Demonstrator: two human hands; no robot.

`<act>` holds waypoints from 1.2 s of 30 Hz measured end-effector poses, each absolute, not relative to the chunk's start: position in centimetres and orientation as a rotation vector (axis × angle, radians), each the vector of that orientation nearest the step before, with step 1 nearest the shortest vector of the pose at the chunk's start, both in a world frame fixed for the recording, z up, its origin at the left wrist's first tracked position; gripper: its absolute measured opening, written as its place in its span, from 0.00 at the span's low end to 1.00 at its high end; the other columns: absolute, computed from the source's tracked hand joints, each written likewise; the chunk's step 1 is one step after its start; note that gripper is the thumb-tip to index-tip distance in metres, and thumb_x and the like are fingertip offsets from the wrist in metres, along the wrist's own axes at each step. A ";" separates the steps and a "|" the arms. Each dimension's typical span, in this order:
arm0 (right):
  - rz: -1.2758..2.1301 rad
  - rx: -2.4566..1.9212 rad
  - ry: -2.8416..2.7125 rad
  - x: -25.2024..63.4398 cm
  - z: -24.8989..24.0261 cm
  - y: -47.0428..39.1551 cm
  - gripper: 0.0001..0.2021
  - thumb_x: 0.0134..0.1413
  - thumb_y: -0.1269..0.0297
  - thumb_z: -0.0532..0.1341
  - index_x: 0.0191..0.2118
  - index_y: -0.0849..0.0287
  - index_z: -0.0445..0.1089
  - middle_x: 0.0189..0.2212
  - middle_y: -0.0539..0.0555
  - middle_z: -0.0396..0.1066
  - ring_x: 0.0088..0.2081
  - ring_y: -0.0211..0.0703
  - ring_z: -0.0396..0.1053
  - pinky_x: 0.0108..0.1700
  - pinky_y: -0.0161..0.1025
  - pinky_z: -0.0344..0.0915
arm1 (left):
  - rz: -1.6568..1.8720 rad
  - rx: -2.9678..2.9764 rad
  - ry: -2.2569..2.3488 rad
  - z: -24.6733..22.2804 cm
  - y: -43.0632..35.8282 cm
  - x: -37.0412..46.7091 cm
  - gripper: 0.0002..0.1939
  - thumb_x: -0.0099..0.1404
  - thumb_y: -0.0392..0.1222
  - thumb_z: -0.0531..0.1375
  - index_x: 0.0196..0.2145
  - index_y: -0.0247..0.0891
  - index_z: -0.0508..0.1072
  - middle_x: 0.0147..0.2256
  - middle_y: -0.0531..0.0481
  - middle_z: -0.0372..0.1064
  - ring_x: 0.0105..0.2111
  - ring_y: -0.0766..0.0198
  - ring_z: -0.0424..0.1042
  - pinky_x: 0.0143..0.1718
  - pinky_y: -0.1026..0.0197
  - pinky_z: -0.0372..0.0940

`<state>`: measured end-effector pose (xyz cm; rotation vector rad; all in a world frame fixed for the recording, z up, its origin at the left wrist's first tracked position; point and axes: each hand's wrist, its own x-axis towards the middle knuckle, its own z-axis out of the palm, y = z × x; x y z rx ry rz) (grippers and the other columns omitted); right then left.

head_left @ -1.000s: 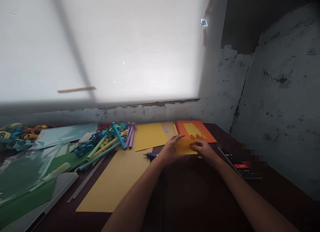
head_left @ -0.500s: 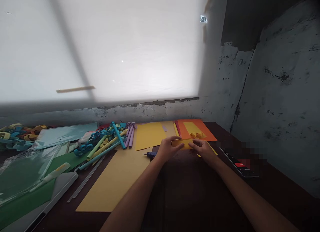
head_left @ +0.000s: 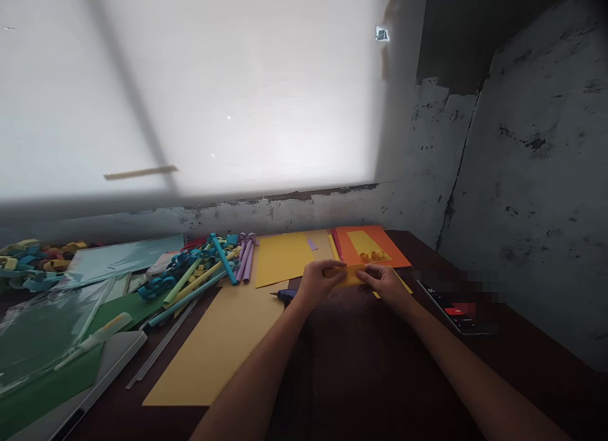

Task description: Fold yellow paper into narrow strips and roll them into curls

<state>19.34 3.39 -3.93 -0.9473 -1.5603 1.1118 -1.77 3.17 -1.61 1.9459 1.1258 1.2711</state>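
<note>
Between my two hands a small piece of yellow paper (head_left: pixel 352 276) is held above the dark table. My left hand (head_left: pixel 319 281) pinches its left end between thumb and fingers. At the other end, the thumb and fingers of my right hand (head_left: pixel 382 282) close on it. Just beyond lie yellow paper curls (head_left: pixel 373 256) on a yellow strip, over an orange sheet (head_left: pixel 392 248). A dark blue glue gun (head_left: pixel 287 294) lies beside my left wrist, partly hidden by it. Behind my left hand is a yellow sheet (head_left: pixel 284 258).
A tan sheet (head_left: pixel 213 346) covers the table left of my arm. Rolled paper tubes (head_left: pixel 202 282) and blue paper curls (head_left: pixel 164 281) are heaped further left. A white glue stick or tube (head_left: pixel 97 339) lies near a grey device edge (head_left: pixel 126 355). A phone (head_left: pixel 453 311) rests at right.
The yellow paper looks slightly shorter between my hands, which have drawn a little closer together. The view has shifted slightly; the things on the table stay put.
</note>
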 end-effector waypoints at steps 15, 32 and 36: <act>1.104 -0.940 -1.596 19.5 -4.2 3.7 0.25 0.52 0.38 0.66 0.40 0.58 0.79 0.26 0.52 0.75 0.31 0.47 0.74 0.36 0.40 0.69 | 1.282 1.952 1.156 -1.5 3.0 -1.7 0.11 0.61 0.45 0.68 0.41 0.40 0.84 0.38 0.46 0.82 0.39 0.56 0.79 0.39 0.61 0.71; 1.097 -0.945 -1.601 19.4 -4.1 3.6 0.25 0.50 0.38 0.67 0.38 0.58 0.78 0.28 0.52 0.75 0.31 0.45 0.74 0.35 0.40 0.69 | 1.277 1.973 1.179 -1.6 3.1 -1.8 0.11 0.61 0.44 0.68 0.40 0.40 0.84 0.37 0.47 0.82 0.38 0.56 0.79 0.37 0.62 0.71; 1.011 -1.002 -1.631 19.3 -3.9 3.3 0.24 0.53 0.39 0.65 0.32 0.59 0.77 0.26 0.52 0.75 0.28 0.44 0.73 0.32 0.39 0.68 | 1.272 1.977 1.194 -1.8 3.3 -1.7 0.10 0.60 0.42 0.68 0.39 0.40 0.84 0.37 0.47 0.82 0.38 0.56 0.80 0.38 0.61 0.71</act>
